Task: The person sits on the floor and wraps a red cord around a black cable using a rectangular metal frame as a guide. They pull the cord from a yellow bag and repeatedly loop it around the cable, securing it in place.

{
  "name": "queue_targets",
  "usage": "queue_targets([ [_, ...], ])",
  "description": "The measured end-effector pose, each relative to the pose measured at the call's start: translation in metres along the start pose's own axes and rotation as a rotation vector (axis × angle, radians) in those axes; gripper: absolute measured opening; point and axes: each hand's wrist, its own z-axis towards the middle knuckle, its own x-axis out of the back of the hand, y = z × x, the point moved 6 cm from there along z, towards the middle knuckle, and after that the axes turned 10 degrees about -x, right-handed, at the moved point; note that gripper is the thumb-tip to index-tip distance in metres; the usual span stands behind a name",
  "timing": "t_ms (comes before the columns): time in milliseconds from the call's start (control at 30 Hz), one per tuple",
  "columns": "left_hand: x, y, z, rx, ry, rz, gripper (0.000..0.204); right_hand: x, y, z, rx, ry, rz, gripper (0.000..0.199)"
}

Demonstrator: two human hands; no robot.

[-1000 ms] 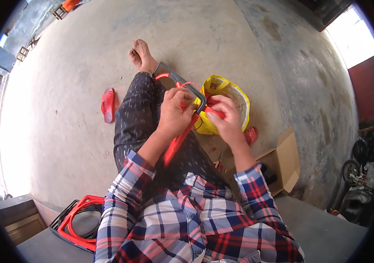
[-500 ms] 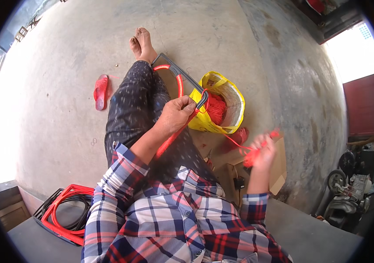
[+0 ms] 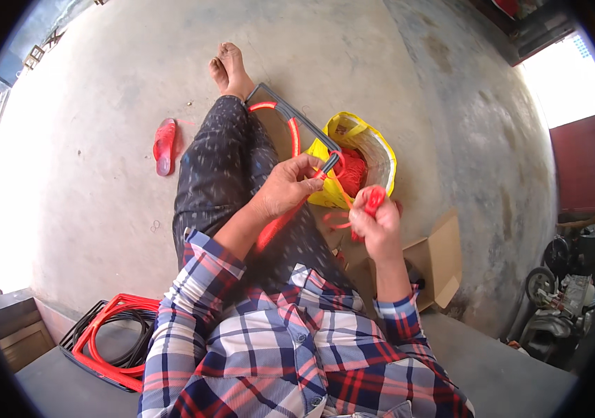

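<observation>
Across my lap lies a dark grey frame point(image 3: 297, 120) with rounded corners, its far end beside my ankle. Red cord wraps part of an inner curved bar point(image 3: 294, 134). My left hand point(image 3: 289, 187) is closed, pinching the frame at its near corner, where red strands loop round the bars. To the right, my right hand point(image 3: 379, 226) grips a small red cord bundle point(image 3: 375, 198) in a fist. A slack red strand point(image 3: 342, 182) runs between the bundle and the frame's corner. Behind them, a yellow bag point(image 3: 389, 164) stands with a red cord heap point(image 3: 354, 173) inside.
A red slipper point(image 3: 165, 146) lies on the concrete floor to the left. An opened cardboard box point(image 3: 444, 261) sits right of my lap. On the bench at left rest red and black frames point(image 3: 112, 341) with coiled black cord. Machinery point(image 3: 559, 303) stands far right.
My right hand has come left and inward with the red cord bundle, closer to the frame. The strand that was stretched out now hangs slack. My left hand stays at the frame's corner.
</observation>
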Motion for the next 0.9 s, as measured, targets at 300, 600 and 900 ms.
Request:
queue_targets([
  [300, 0.007, -0.02, 0.009, -0.016, -0.059, 0.156, 0.043, -0.065, -0.019, -0.041, 0.063, -0.218, -0.109, 0.009],
  [600, -0.012, 0.054, -0.011, -0.355, 0.183, 0.706, 0.04, -0.046, -0.057, -0.044, 0.11, -0.313, 0.322, 0.008],
  [900, 0.007, 0.042, 0.014, 0.01, 0.389, 0.022, 0.024, 0.008, -0.016, 0.069, 0.371, 0.247, -1.032, 0.03],
])
